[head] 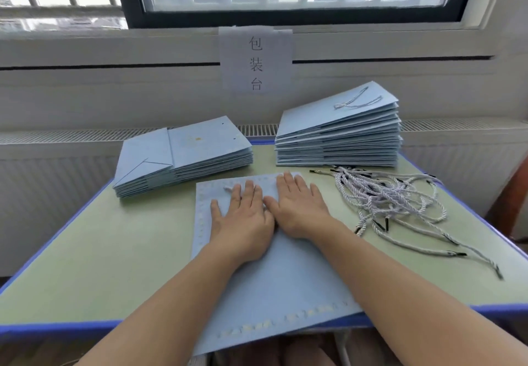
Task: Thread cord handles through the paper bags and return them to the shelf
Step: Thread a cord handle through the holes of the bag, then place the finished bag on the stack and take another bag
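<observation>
A flat light-blue paper bag lies in the middle of the green table, its near edge hanging over the table's front. My left hand and my right hand press flat on its far half, side by side, fingers straight. A bit of white cord shows on the bag just beyond my left fingers. A tangle of white cord handles with black tips lies on the table to the right of the bag.
A stack of flat blue bags without handles sits at the back left. A taller stack at the back right has a cord on top. The table has a blue rim. A paper sign hangs under the window.
</observation>
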`<state>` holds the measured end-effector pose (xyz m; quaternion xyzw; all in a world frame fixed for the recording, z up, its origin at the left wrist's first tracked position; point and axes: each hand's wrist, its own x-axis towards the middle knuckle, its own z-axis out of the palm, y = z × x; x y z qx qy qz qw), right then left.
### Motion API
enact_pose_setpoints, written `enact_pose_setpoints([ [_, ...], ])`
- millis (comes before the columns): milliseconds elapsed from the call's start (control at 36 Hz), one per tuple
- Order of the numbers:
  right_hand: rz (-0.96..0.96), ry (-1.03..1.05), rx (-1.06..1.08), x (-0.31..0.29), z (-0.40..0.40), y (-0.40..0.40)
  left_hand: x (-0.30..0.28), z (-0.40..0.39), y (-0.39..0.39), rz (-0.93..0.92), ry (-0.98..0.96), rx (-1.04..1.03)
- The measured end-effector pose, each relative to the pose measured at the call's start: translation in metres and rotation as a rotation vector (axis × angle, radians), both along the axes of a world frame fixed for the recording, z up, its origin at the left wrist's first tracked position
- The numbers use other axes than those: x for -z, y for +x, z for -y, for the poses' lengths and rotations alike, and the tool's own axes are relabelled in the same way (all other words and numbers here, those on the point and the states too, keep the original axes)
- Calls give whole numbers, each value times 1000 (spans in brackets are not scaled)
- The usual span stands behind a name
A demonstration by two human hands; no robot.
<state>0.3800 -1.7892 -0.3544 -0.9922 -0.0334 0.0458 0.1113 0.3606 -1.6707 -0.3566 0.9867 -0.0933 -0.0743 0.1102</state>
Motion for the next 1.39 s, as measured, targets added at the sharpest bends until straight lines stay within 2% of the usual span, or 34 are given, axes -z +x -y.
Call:
enact_pose_setpoints([
  [278, 64, 37, 2, -23, 14, 29, 0, -2, -8, 55, -91, -1],
  [417, -74, -41, -58, -38, 24, 46, -2, -10, -8, 175, -306, -42],
  [583, -30, -163, -88, -51, 30, 50, -3, -12, -12, 269, -441, 22],
  [639, -68, -57, -120, -58, 42, 51, -3, -12, -15, 308, -477, 78],
  [778, -191, 399, -190, -93, 72, 44, -7, -8, -20, 426, -585, 188],
  [917, -292, 678, -207, -120, 100, 36, -24, -10, -6, 695, -518, 294],
  [1056, -134, 984, -131, -149, 129, 33, -52, -17, 13, 875, -367, 147],
  [1139, 8, 1182, -52, -166, 143, 32, -70, -15, 22, 797, -439, -23],
  [1222, 137, 1352, 115, -178, 151, 42, -85, -6, 31, 693, -642, -139],
  [1306, 193, 1527, 302, -185, 156, 61, -104, 10, 41, 423, -1026, -235],
  [1389, 263, 1591, 435, -188, 159, 76, -117, 22, 63, 84, -1441, -301],
])
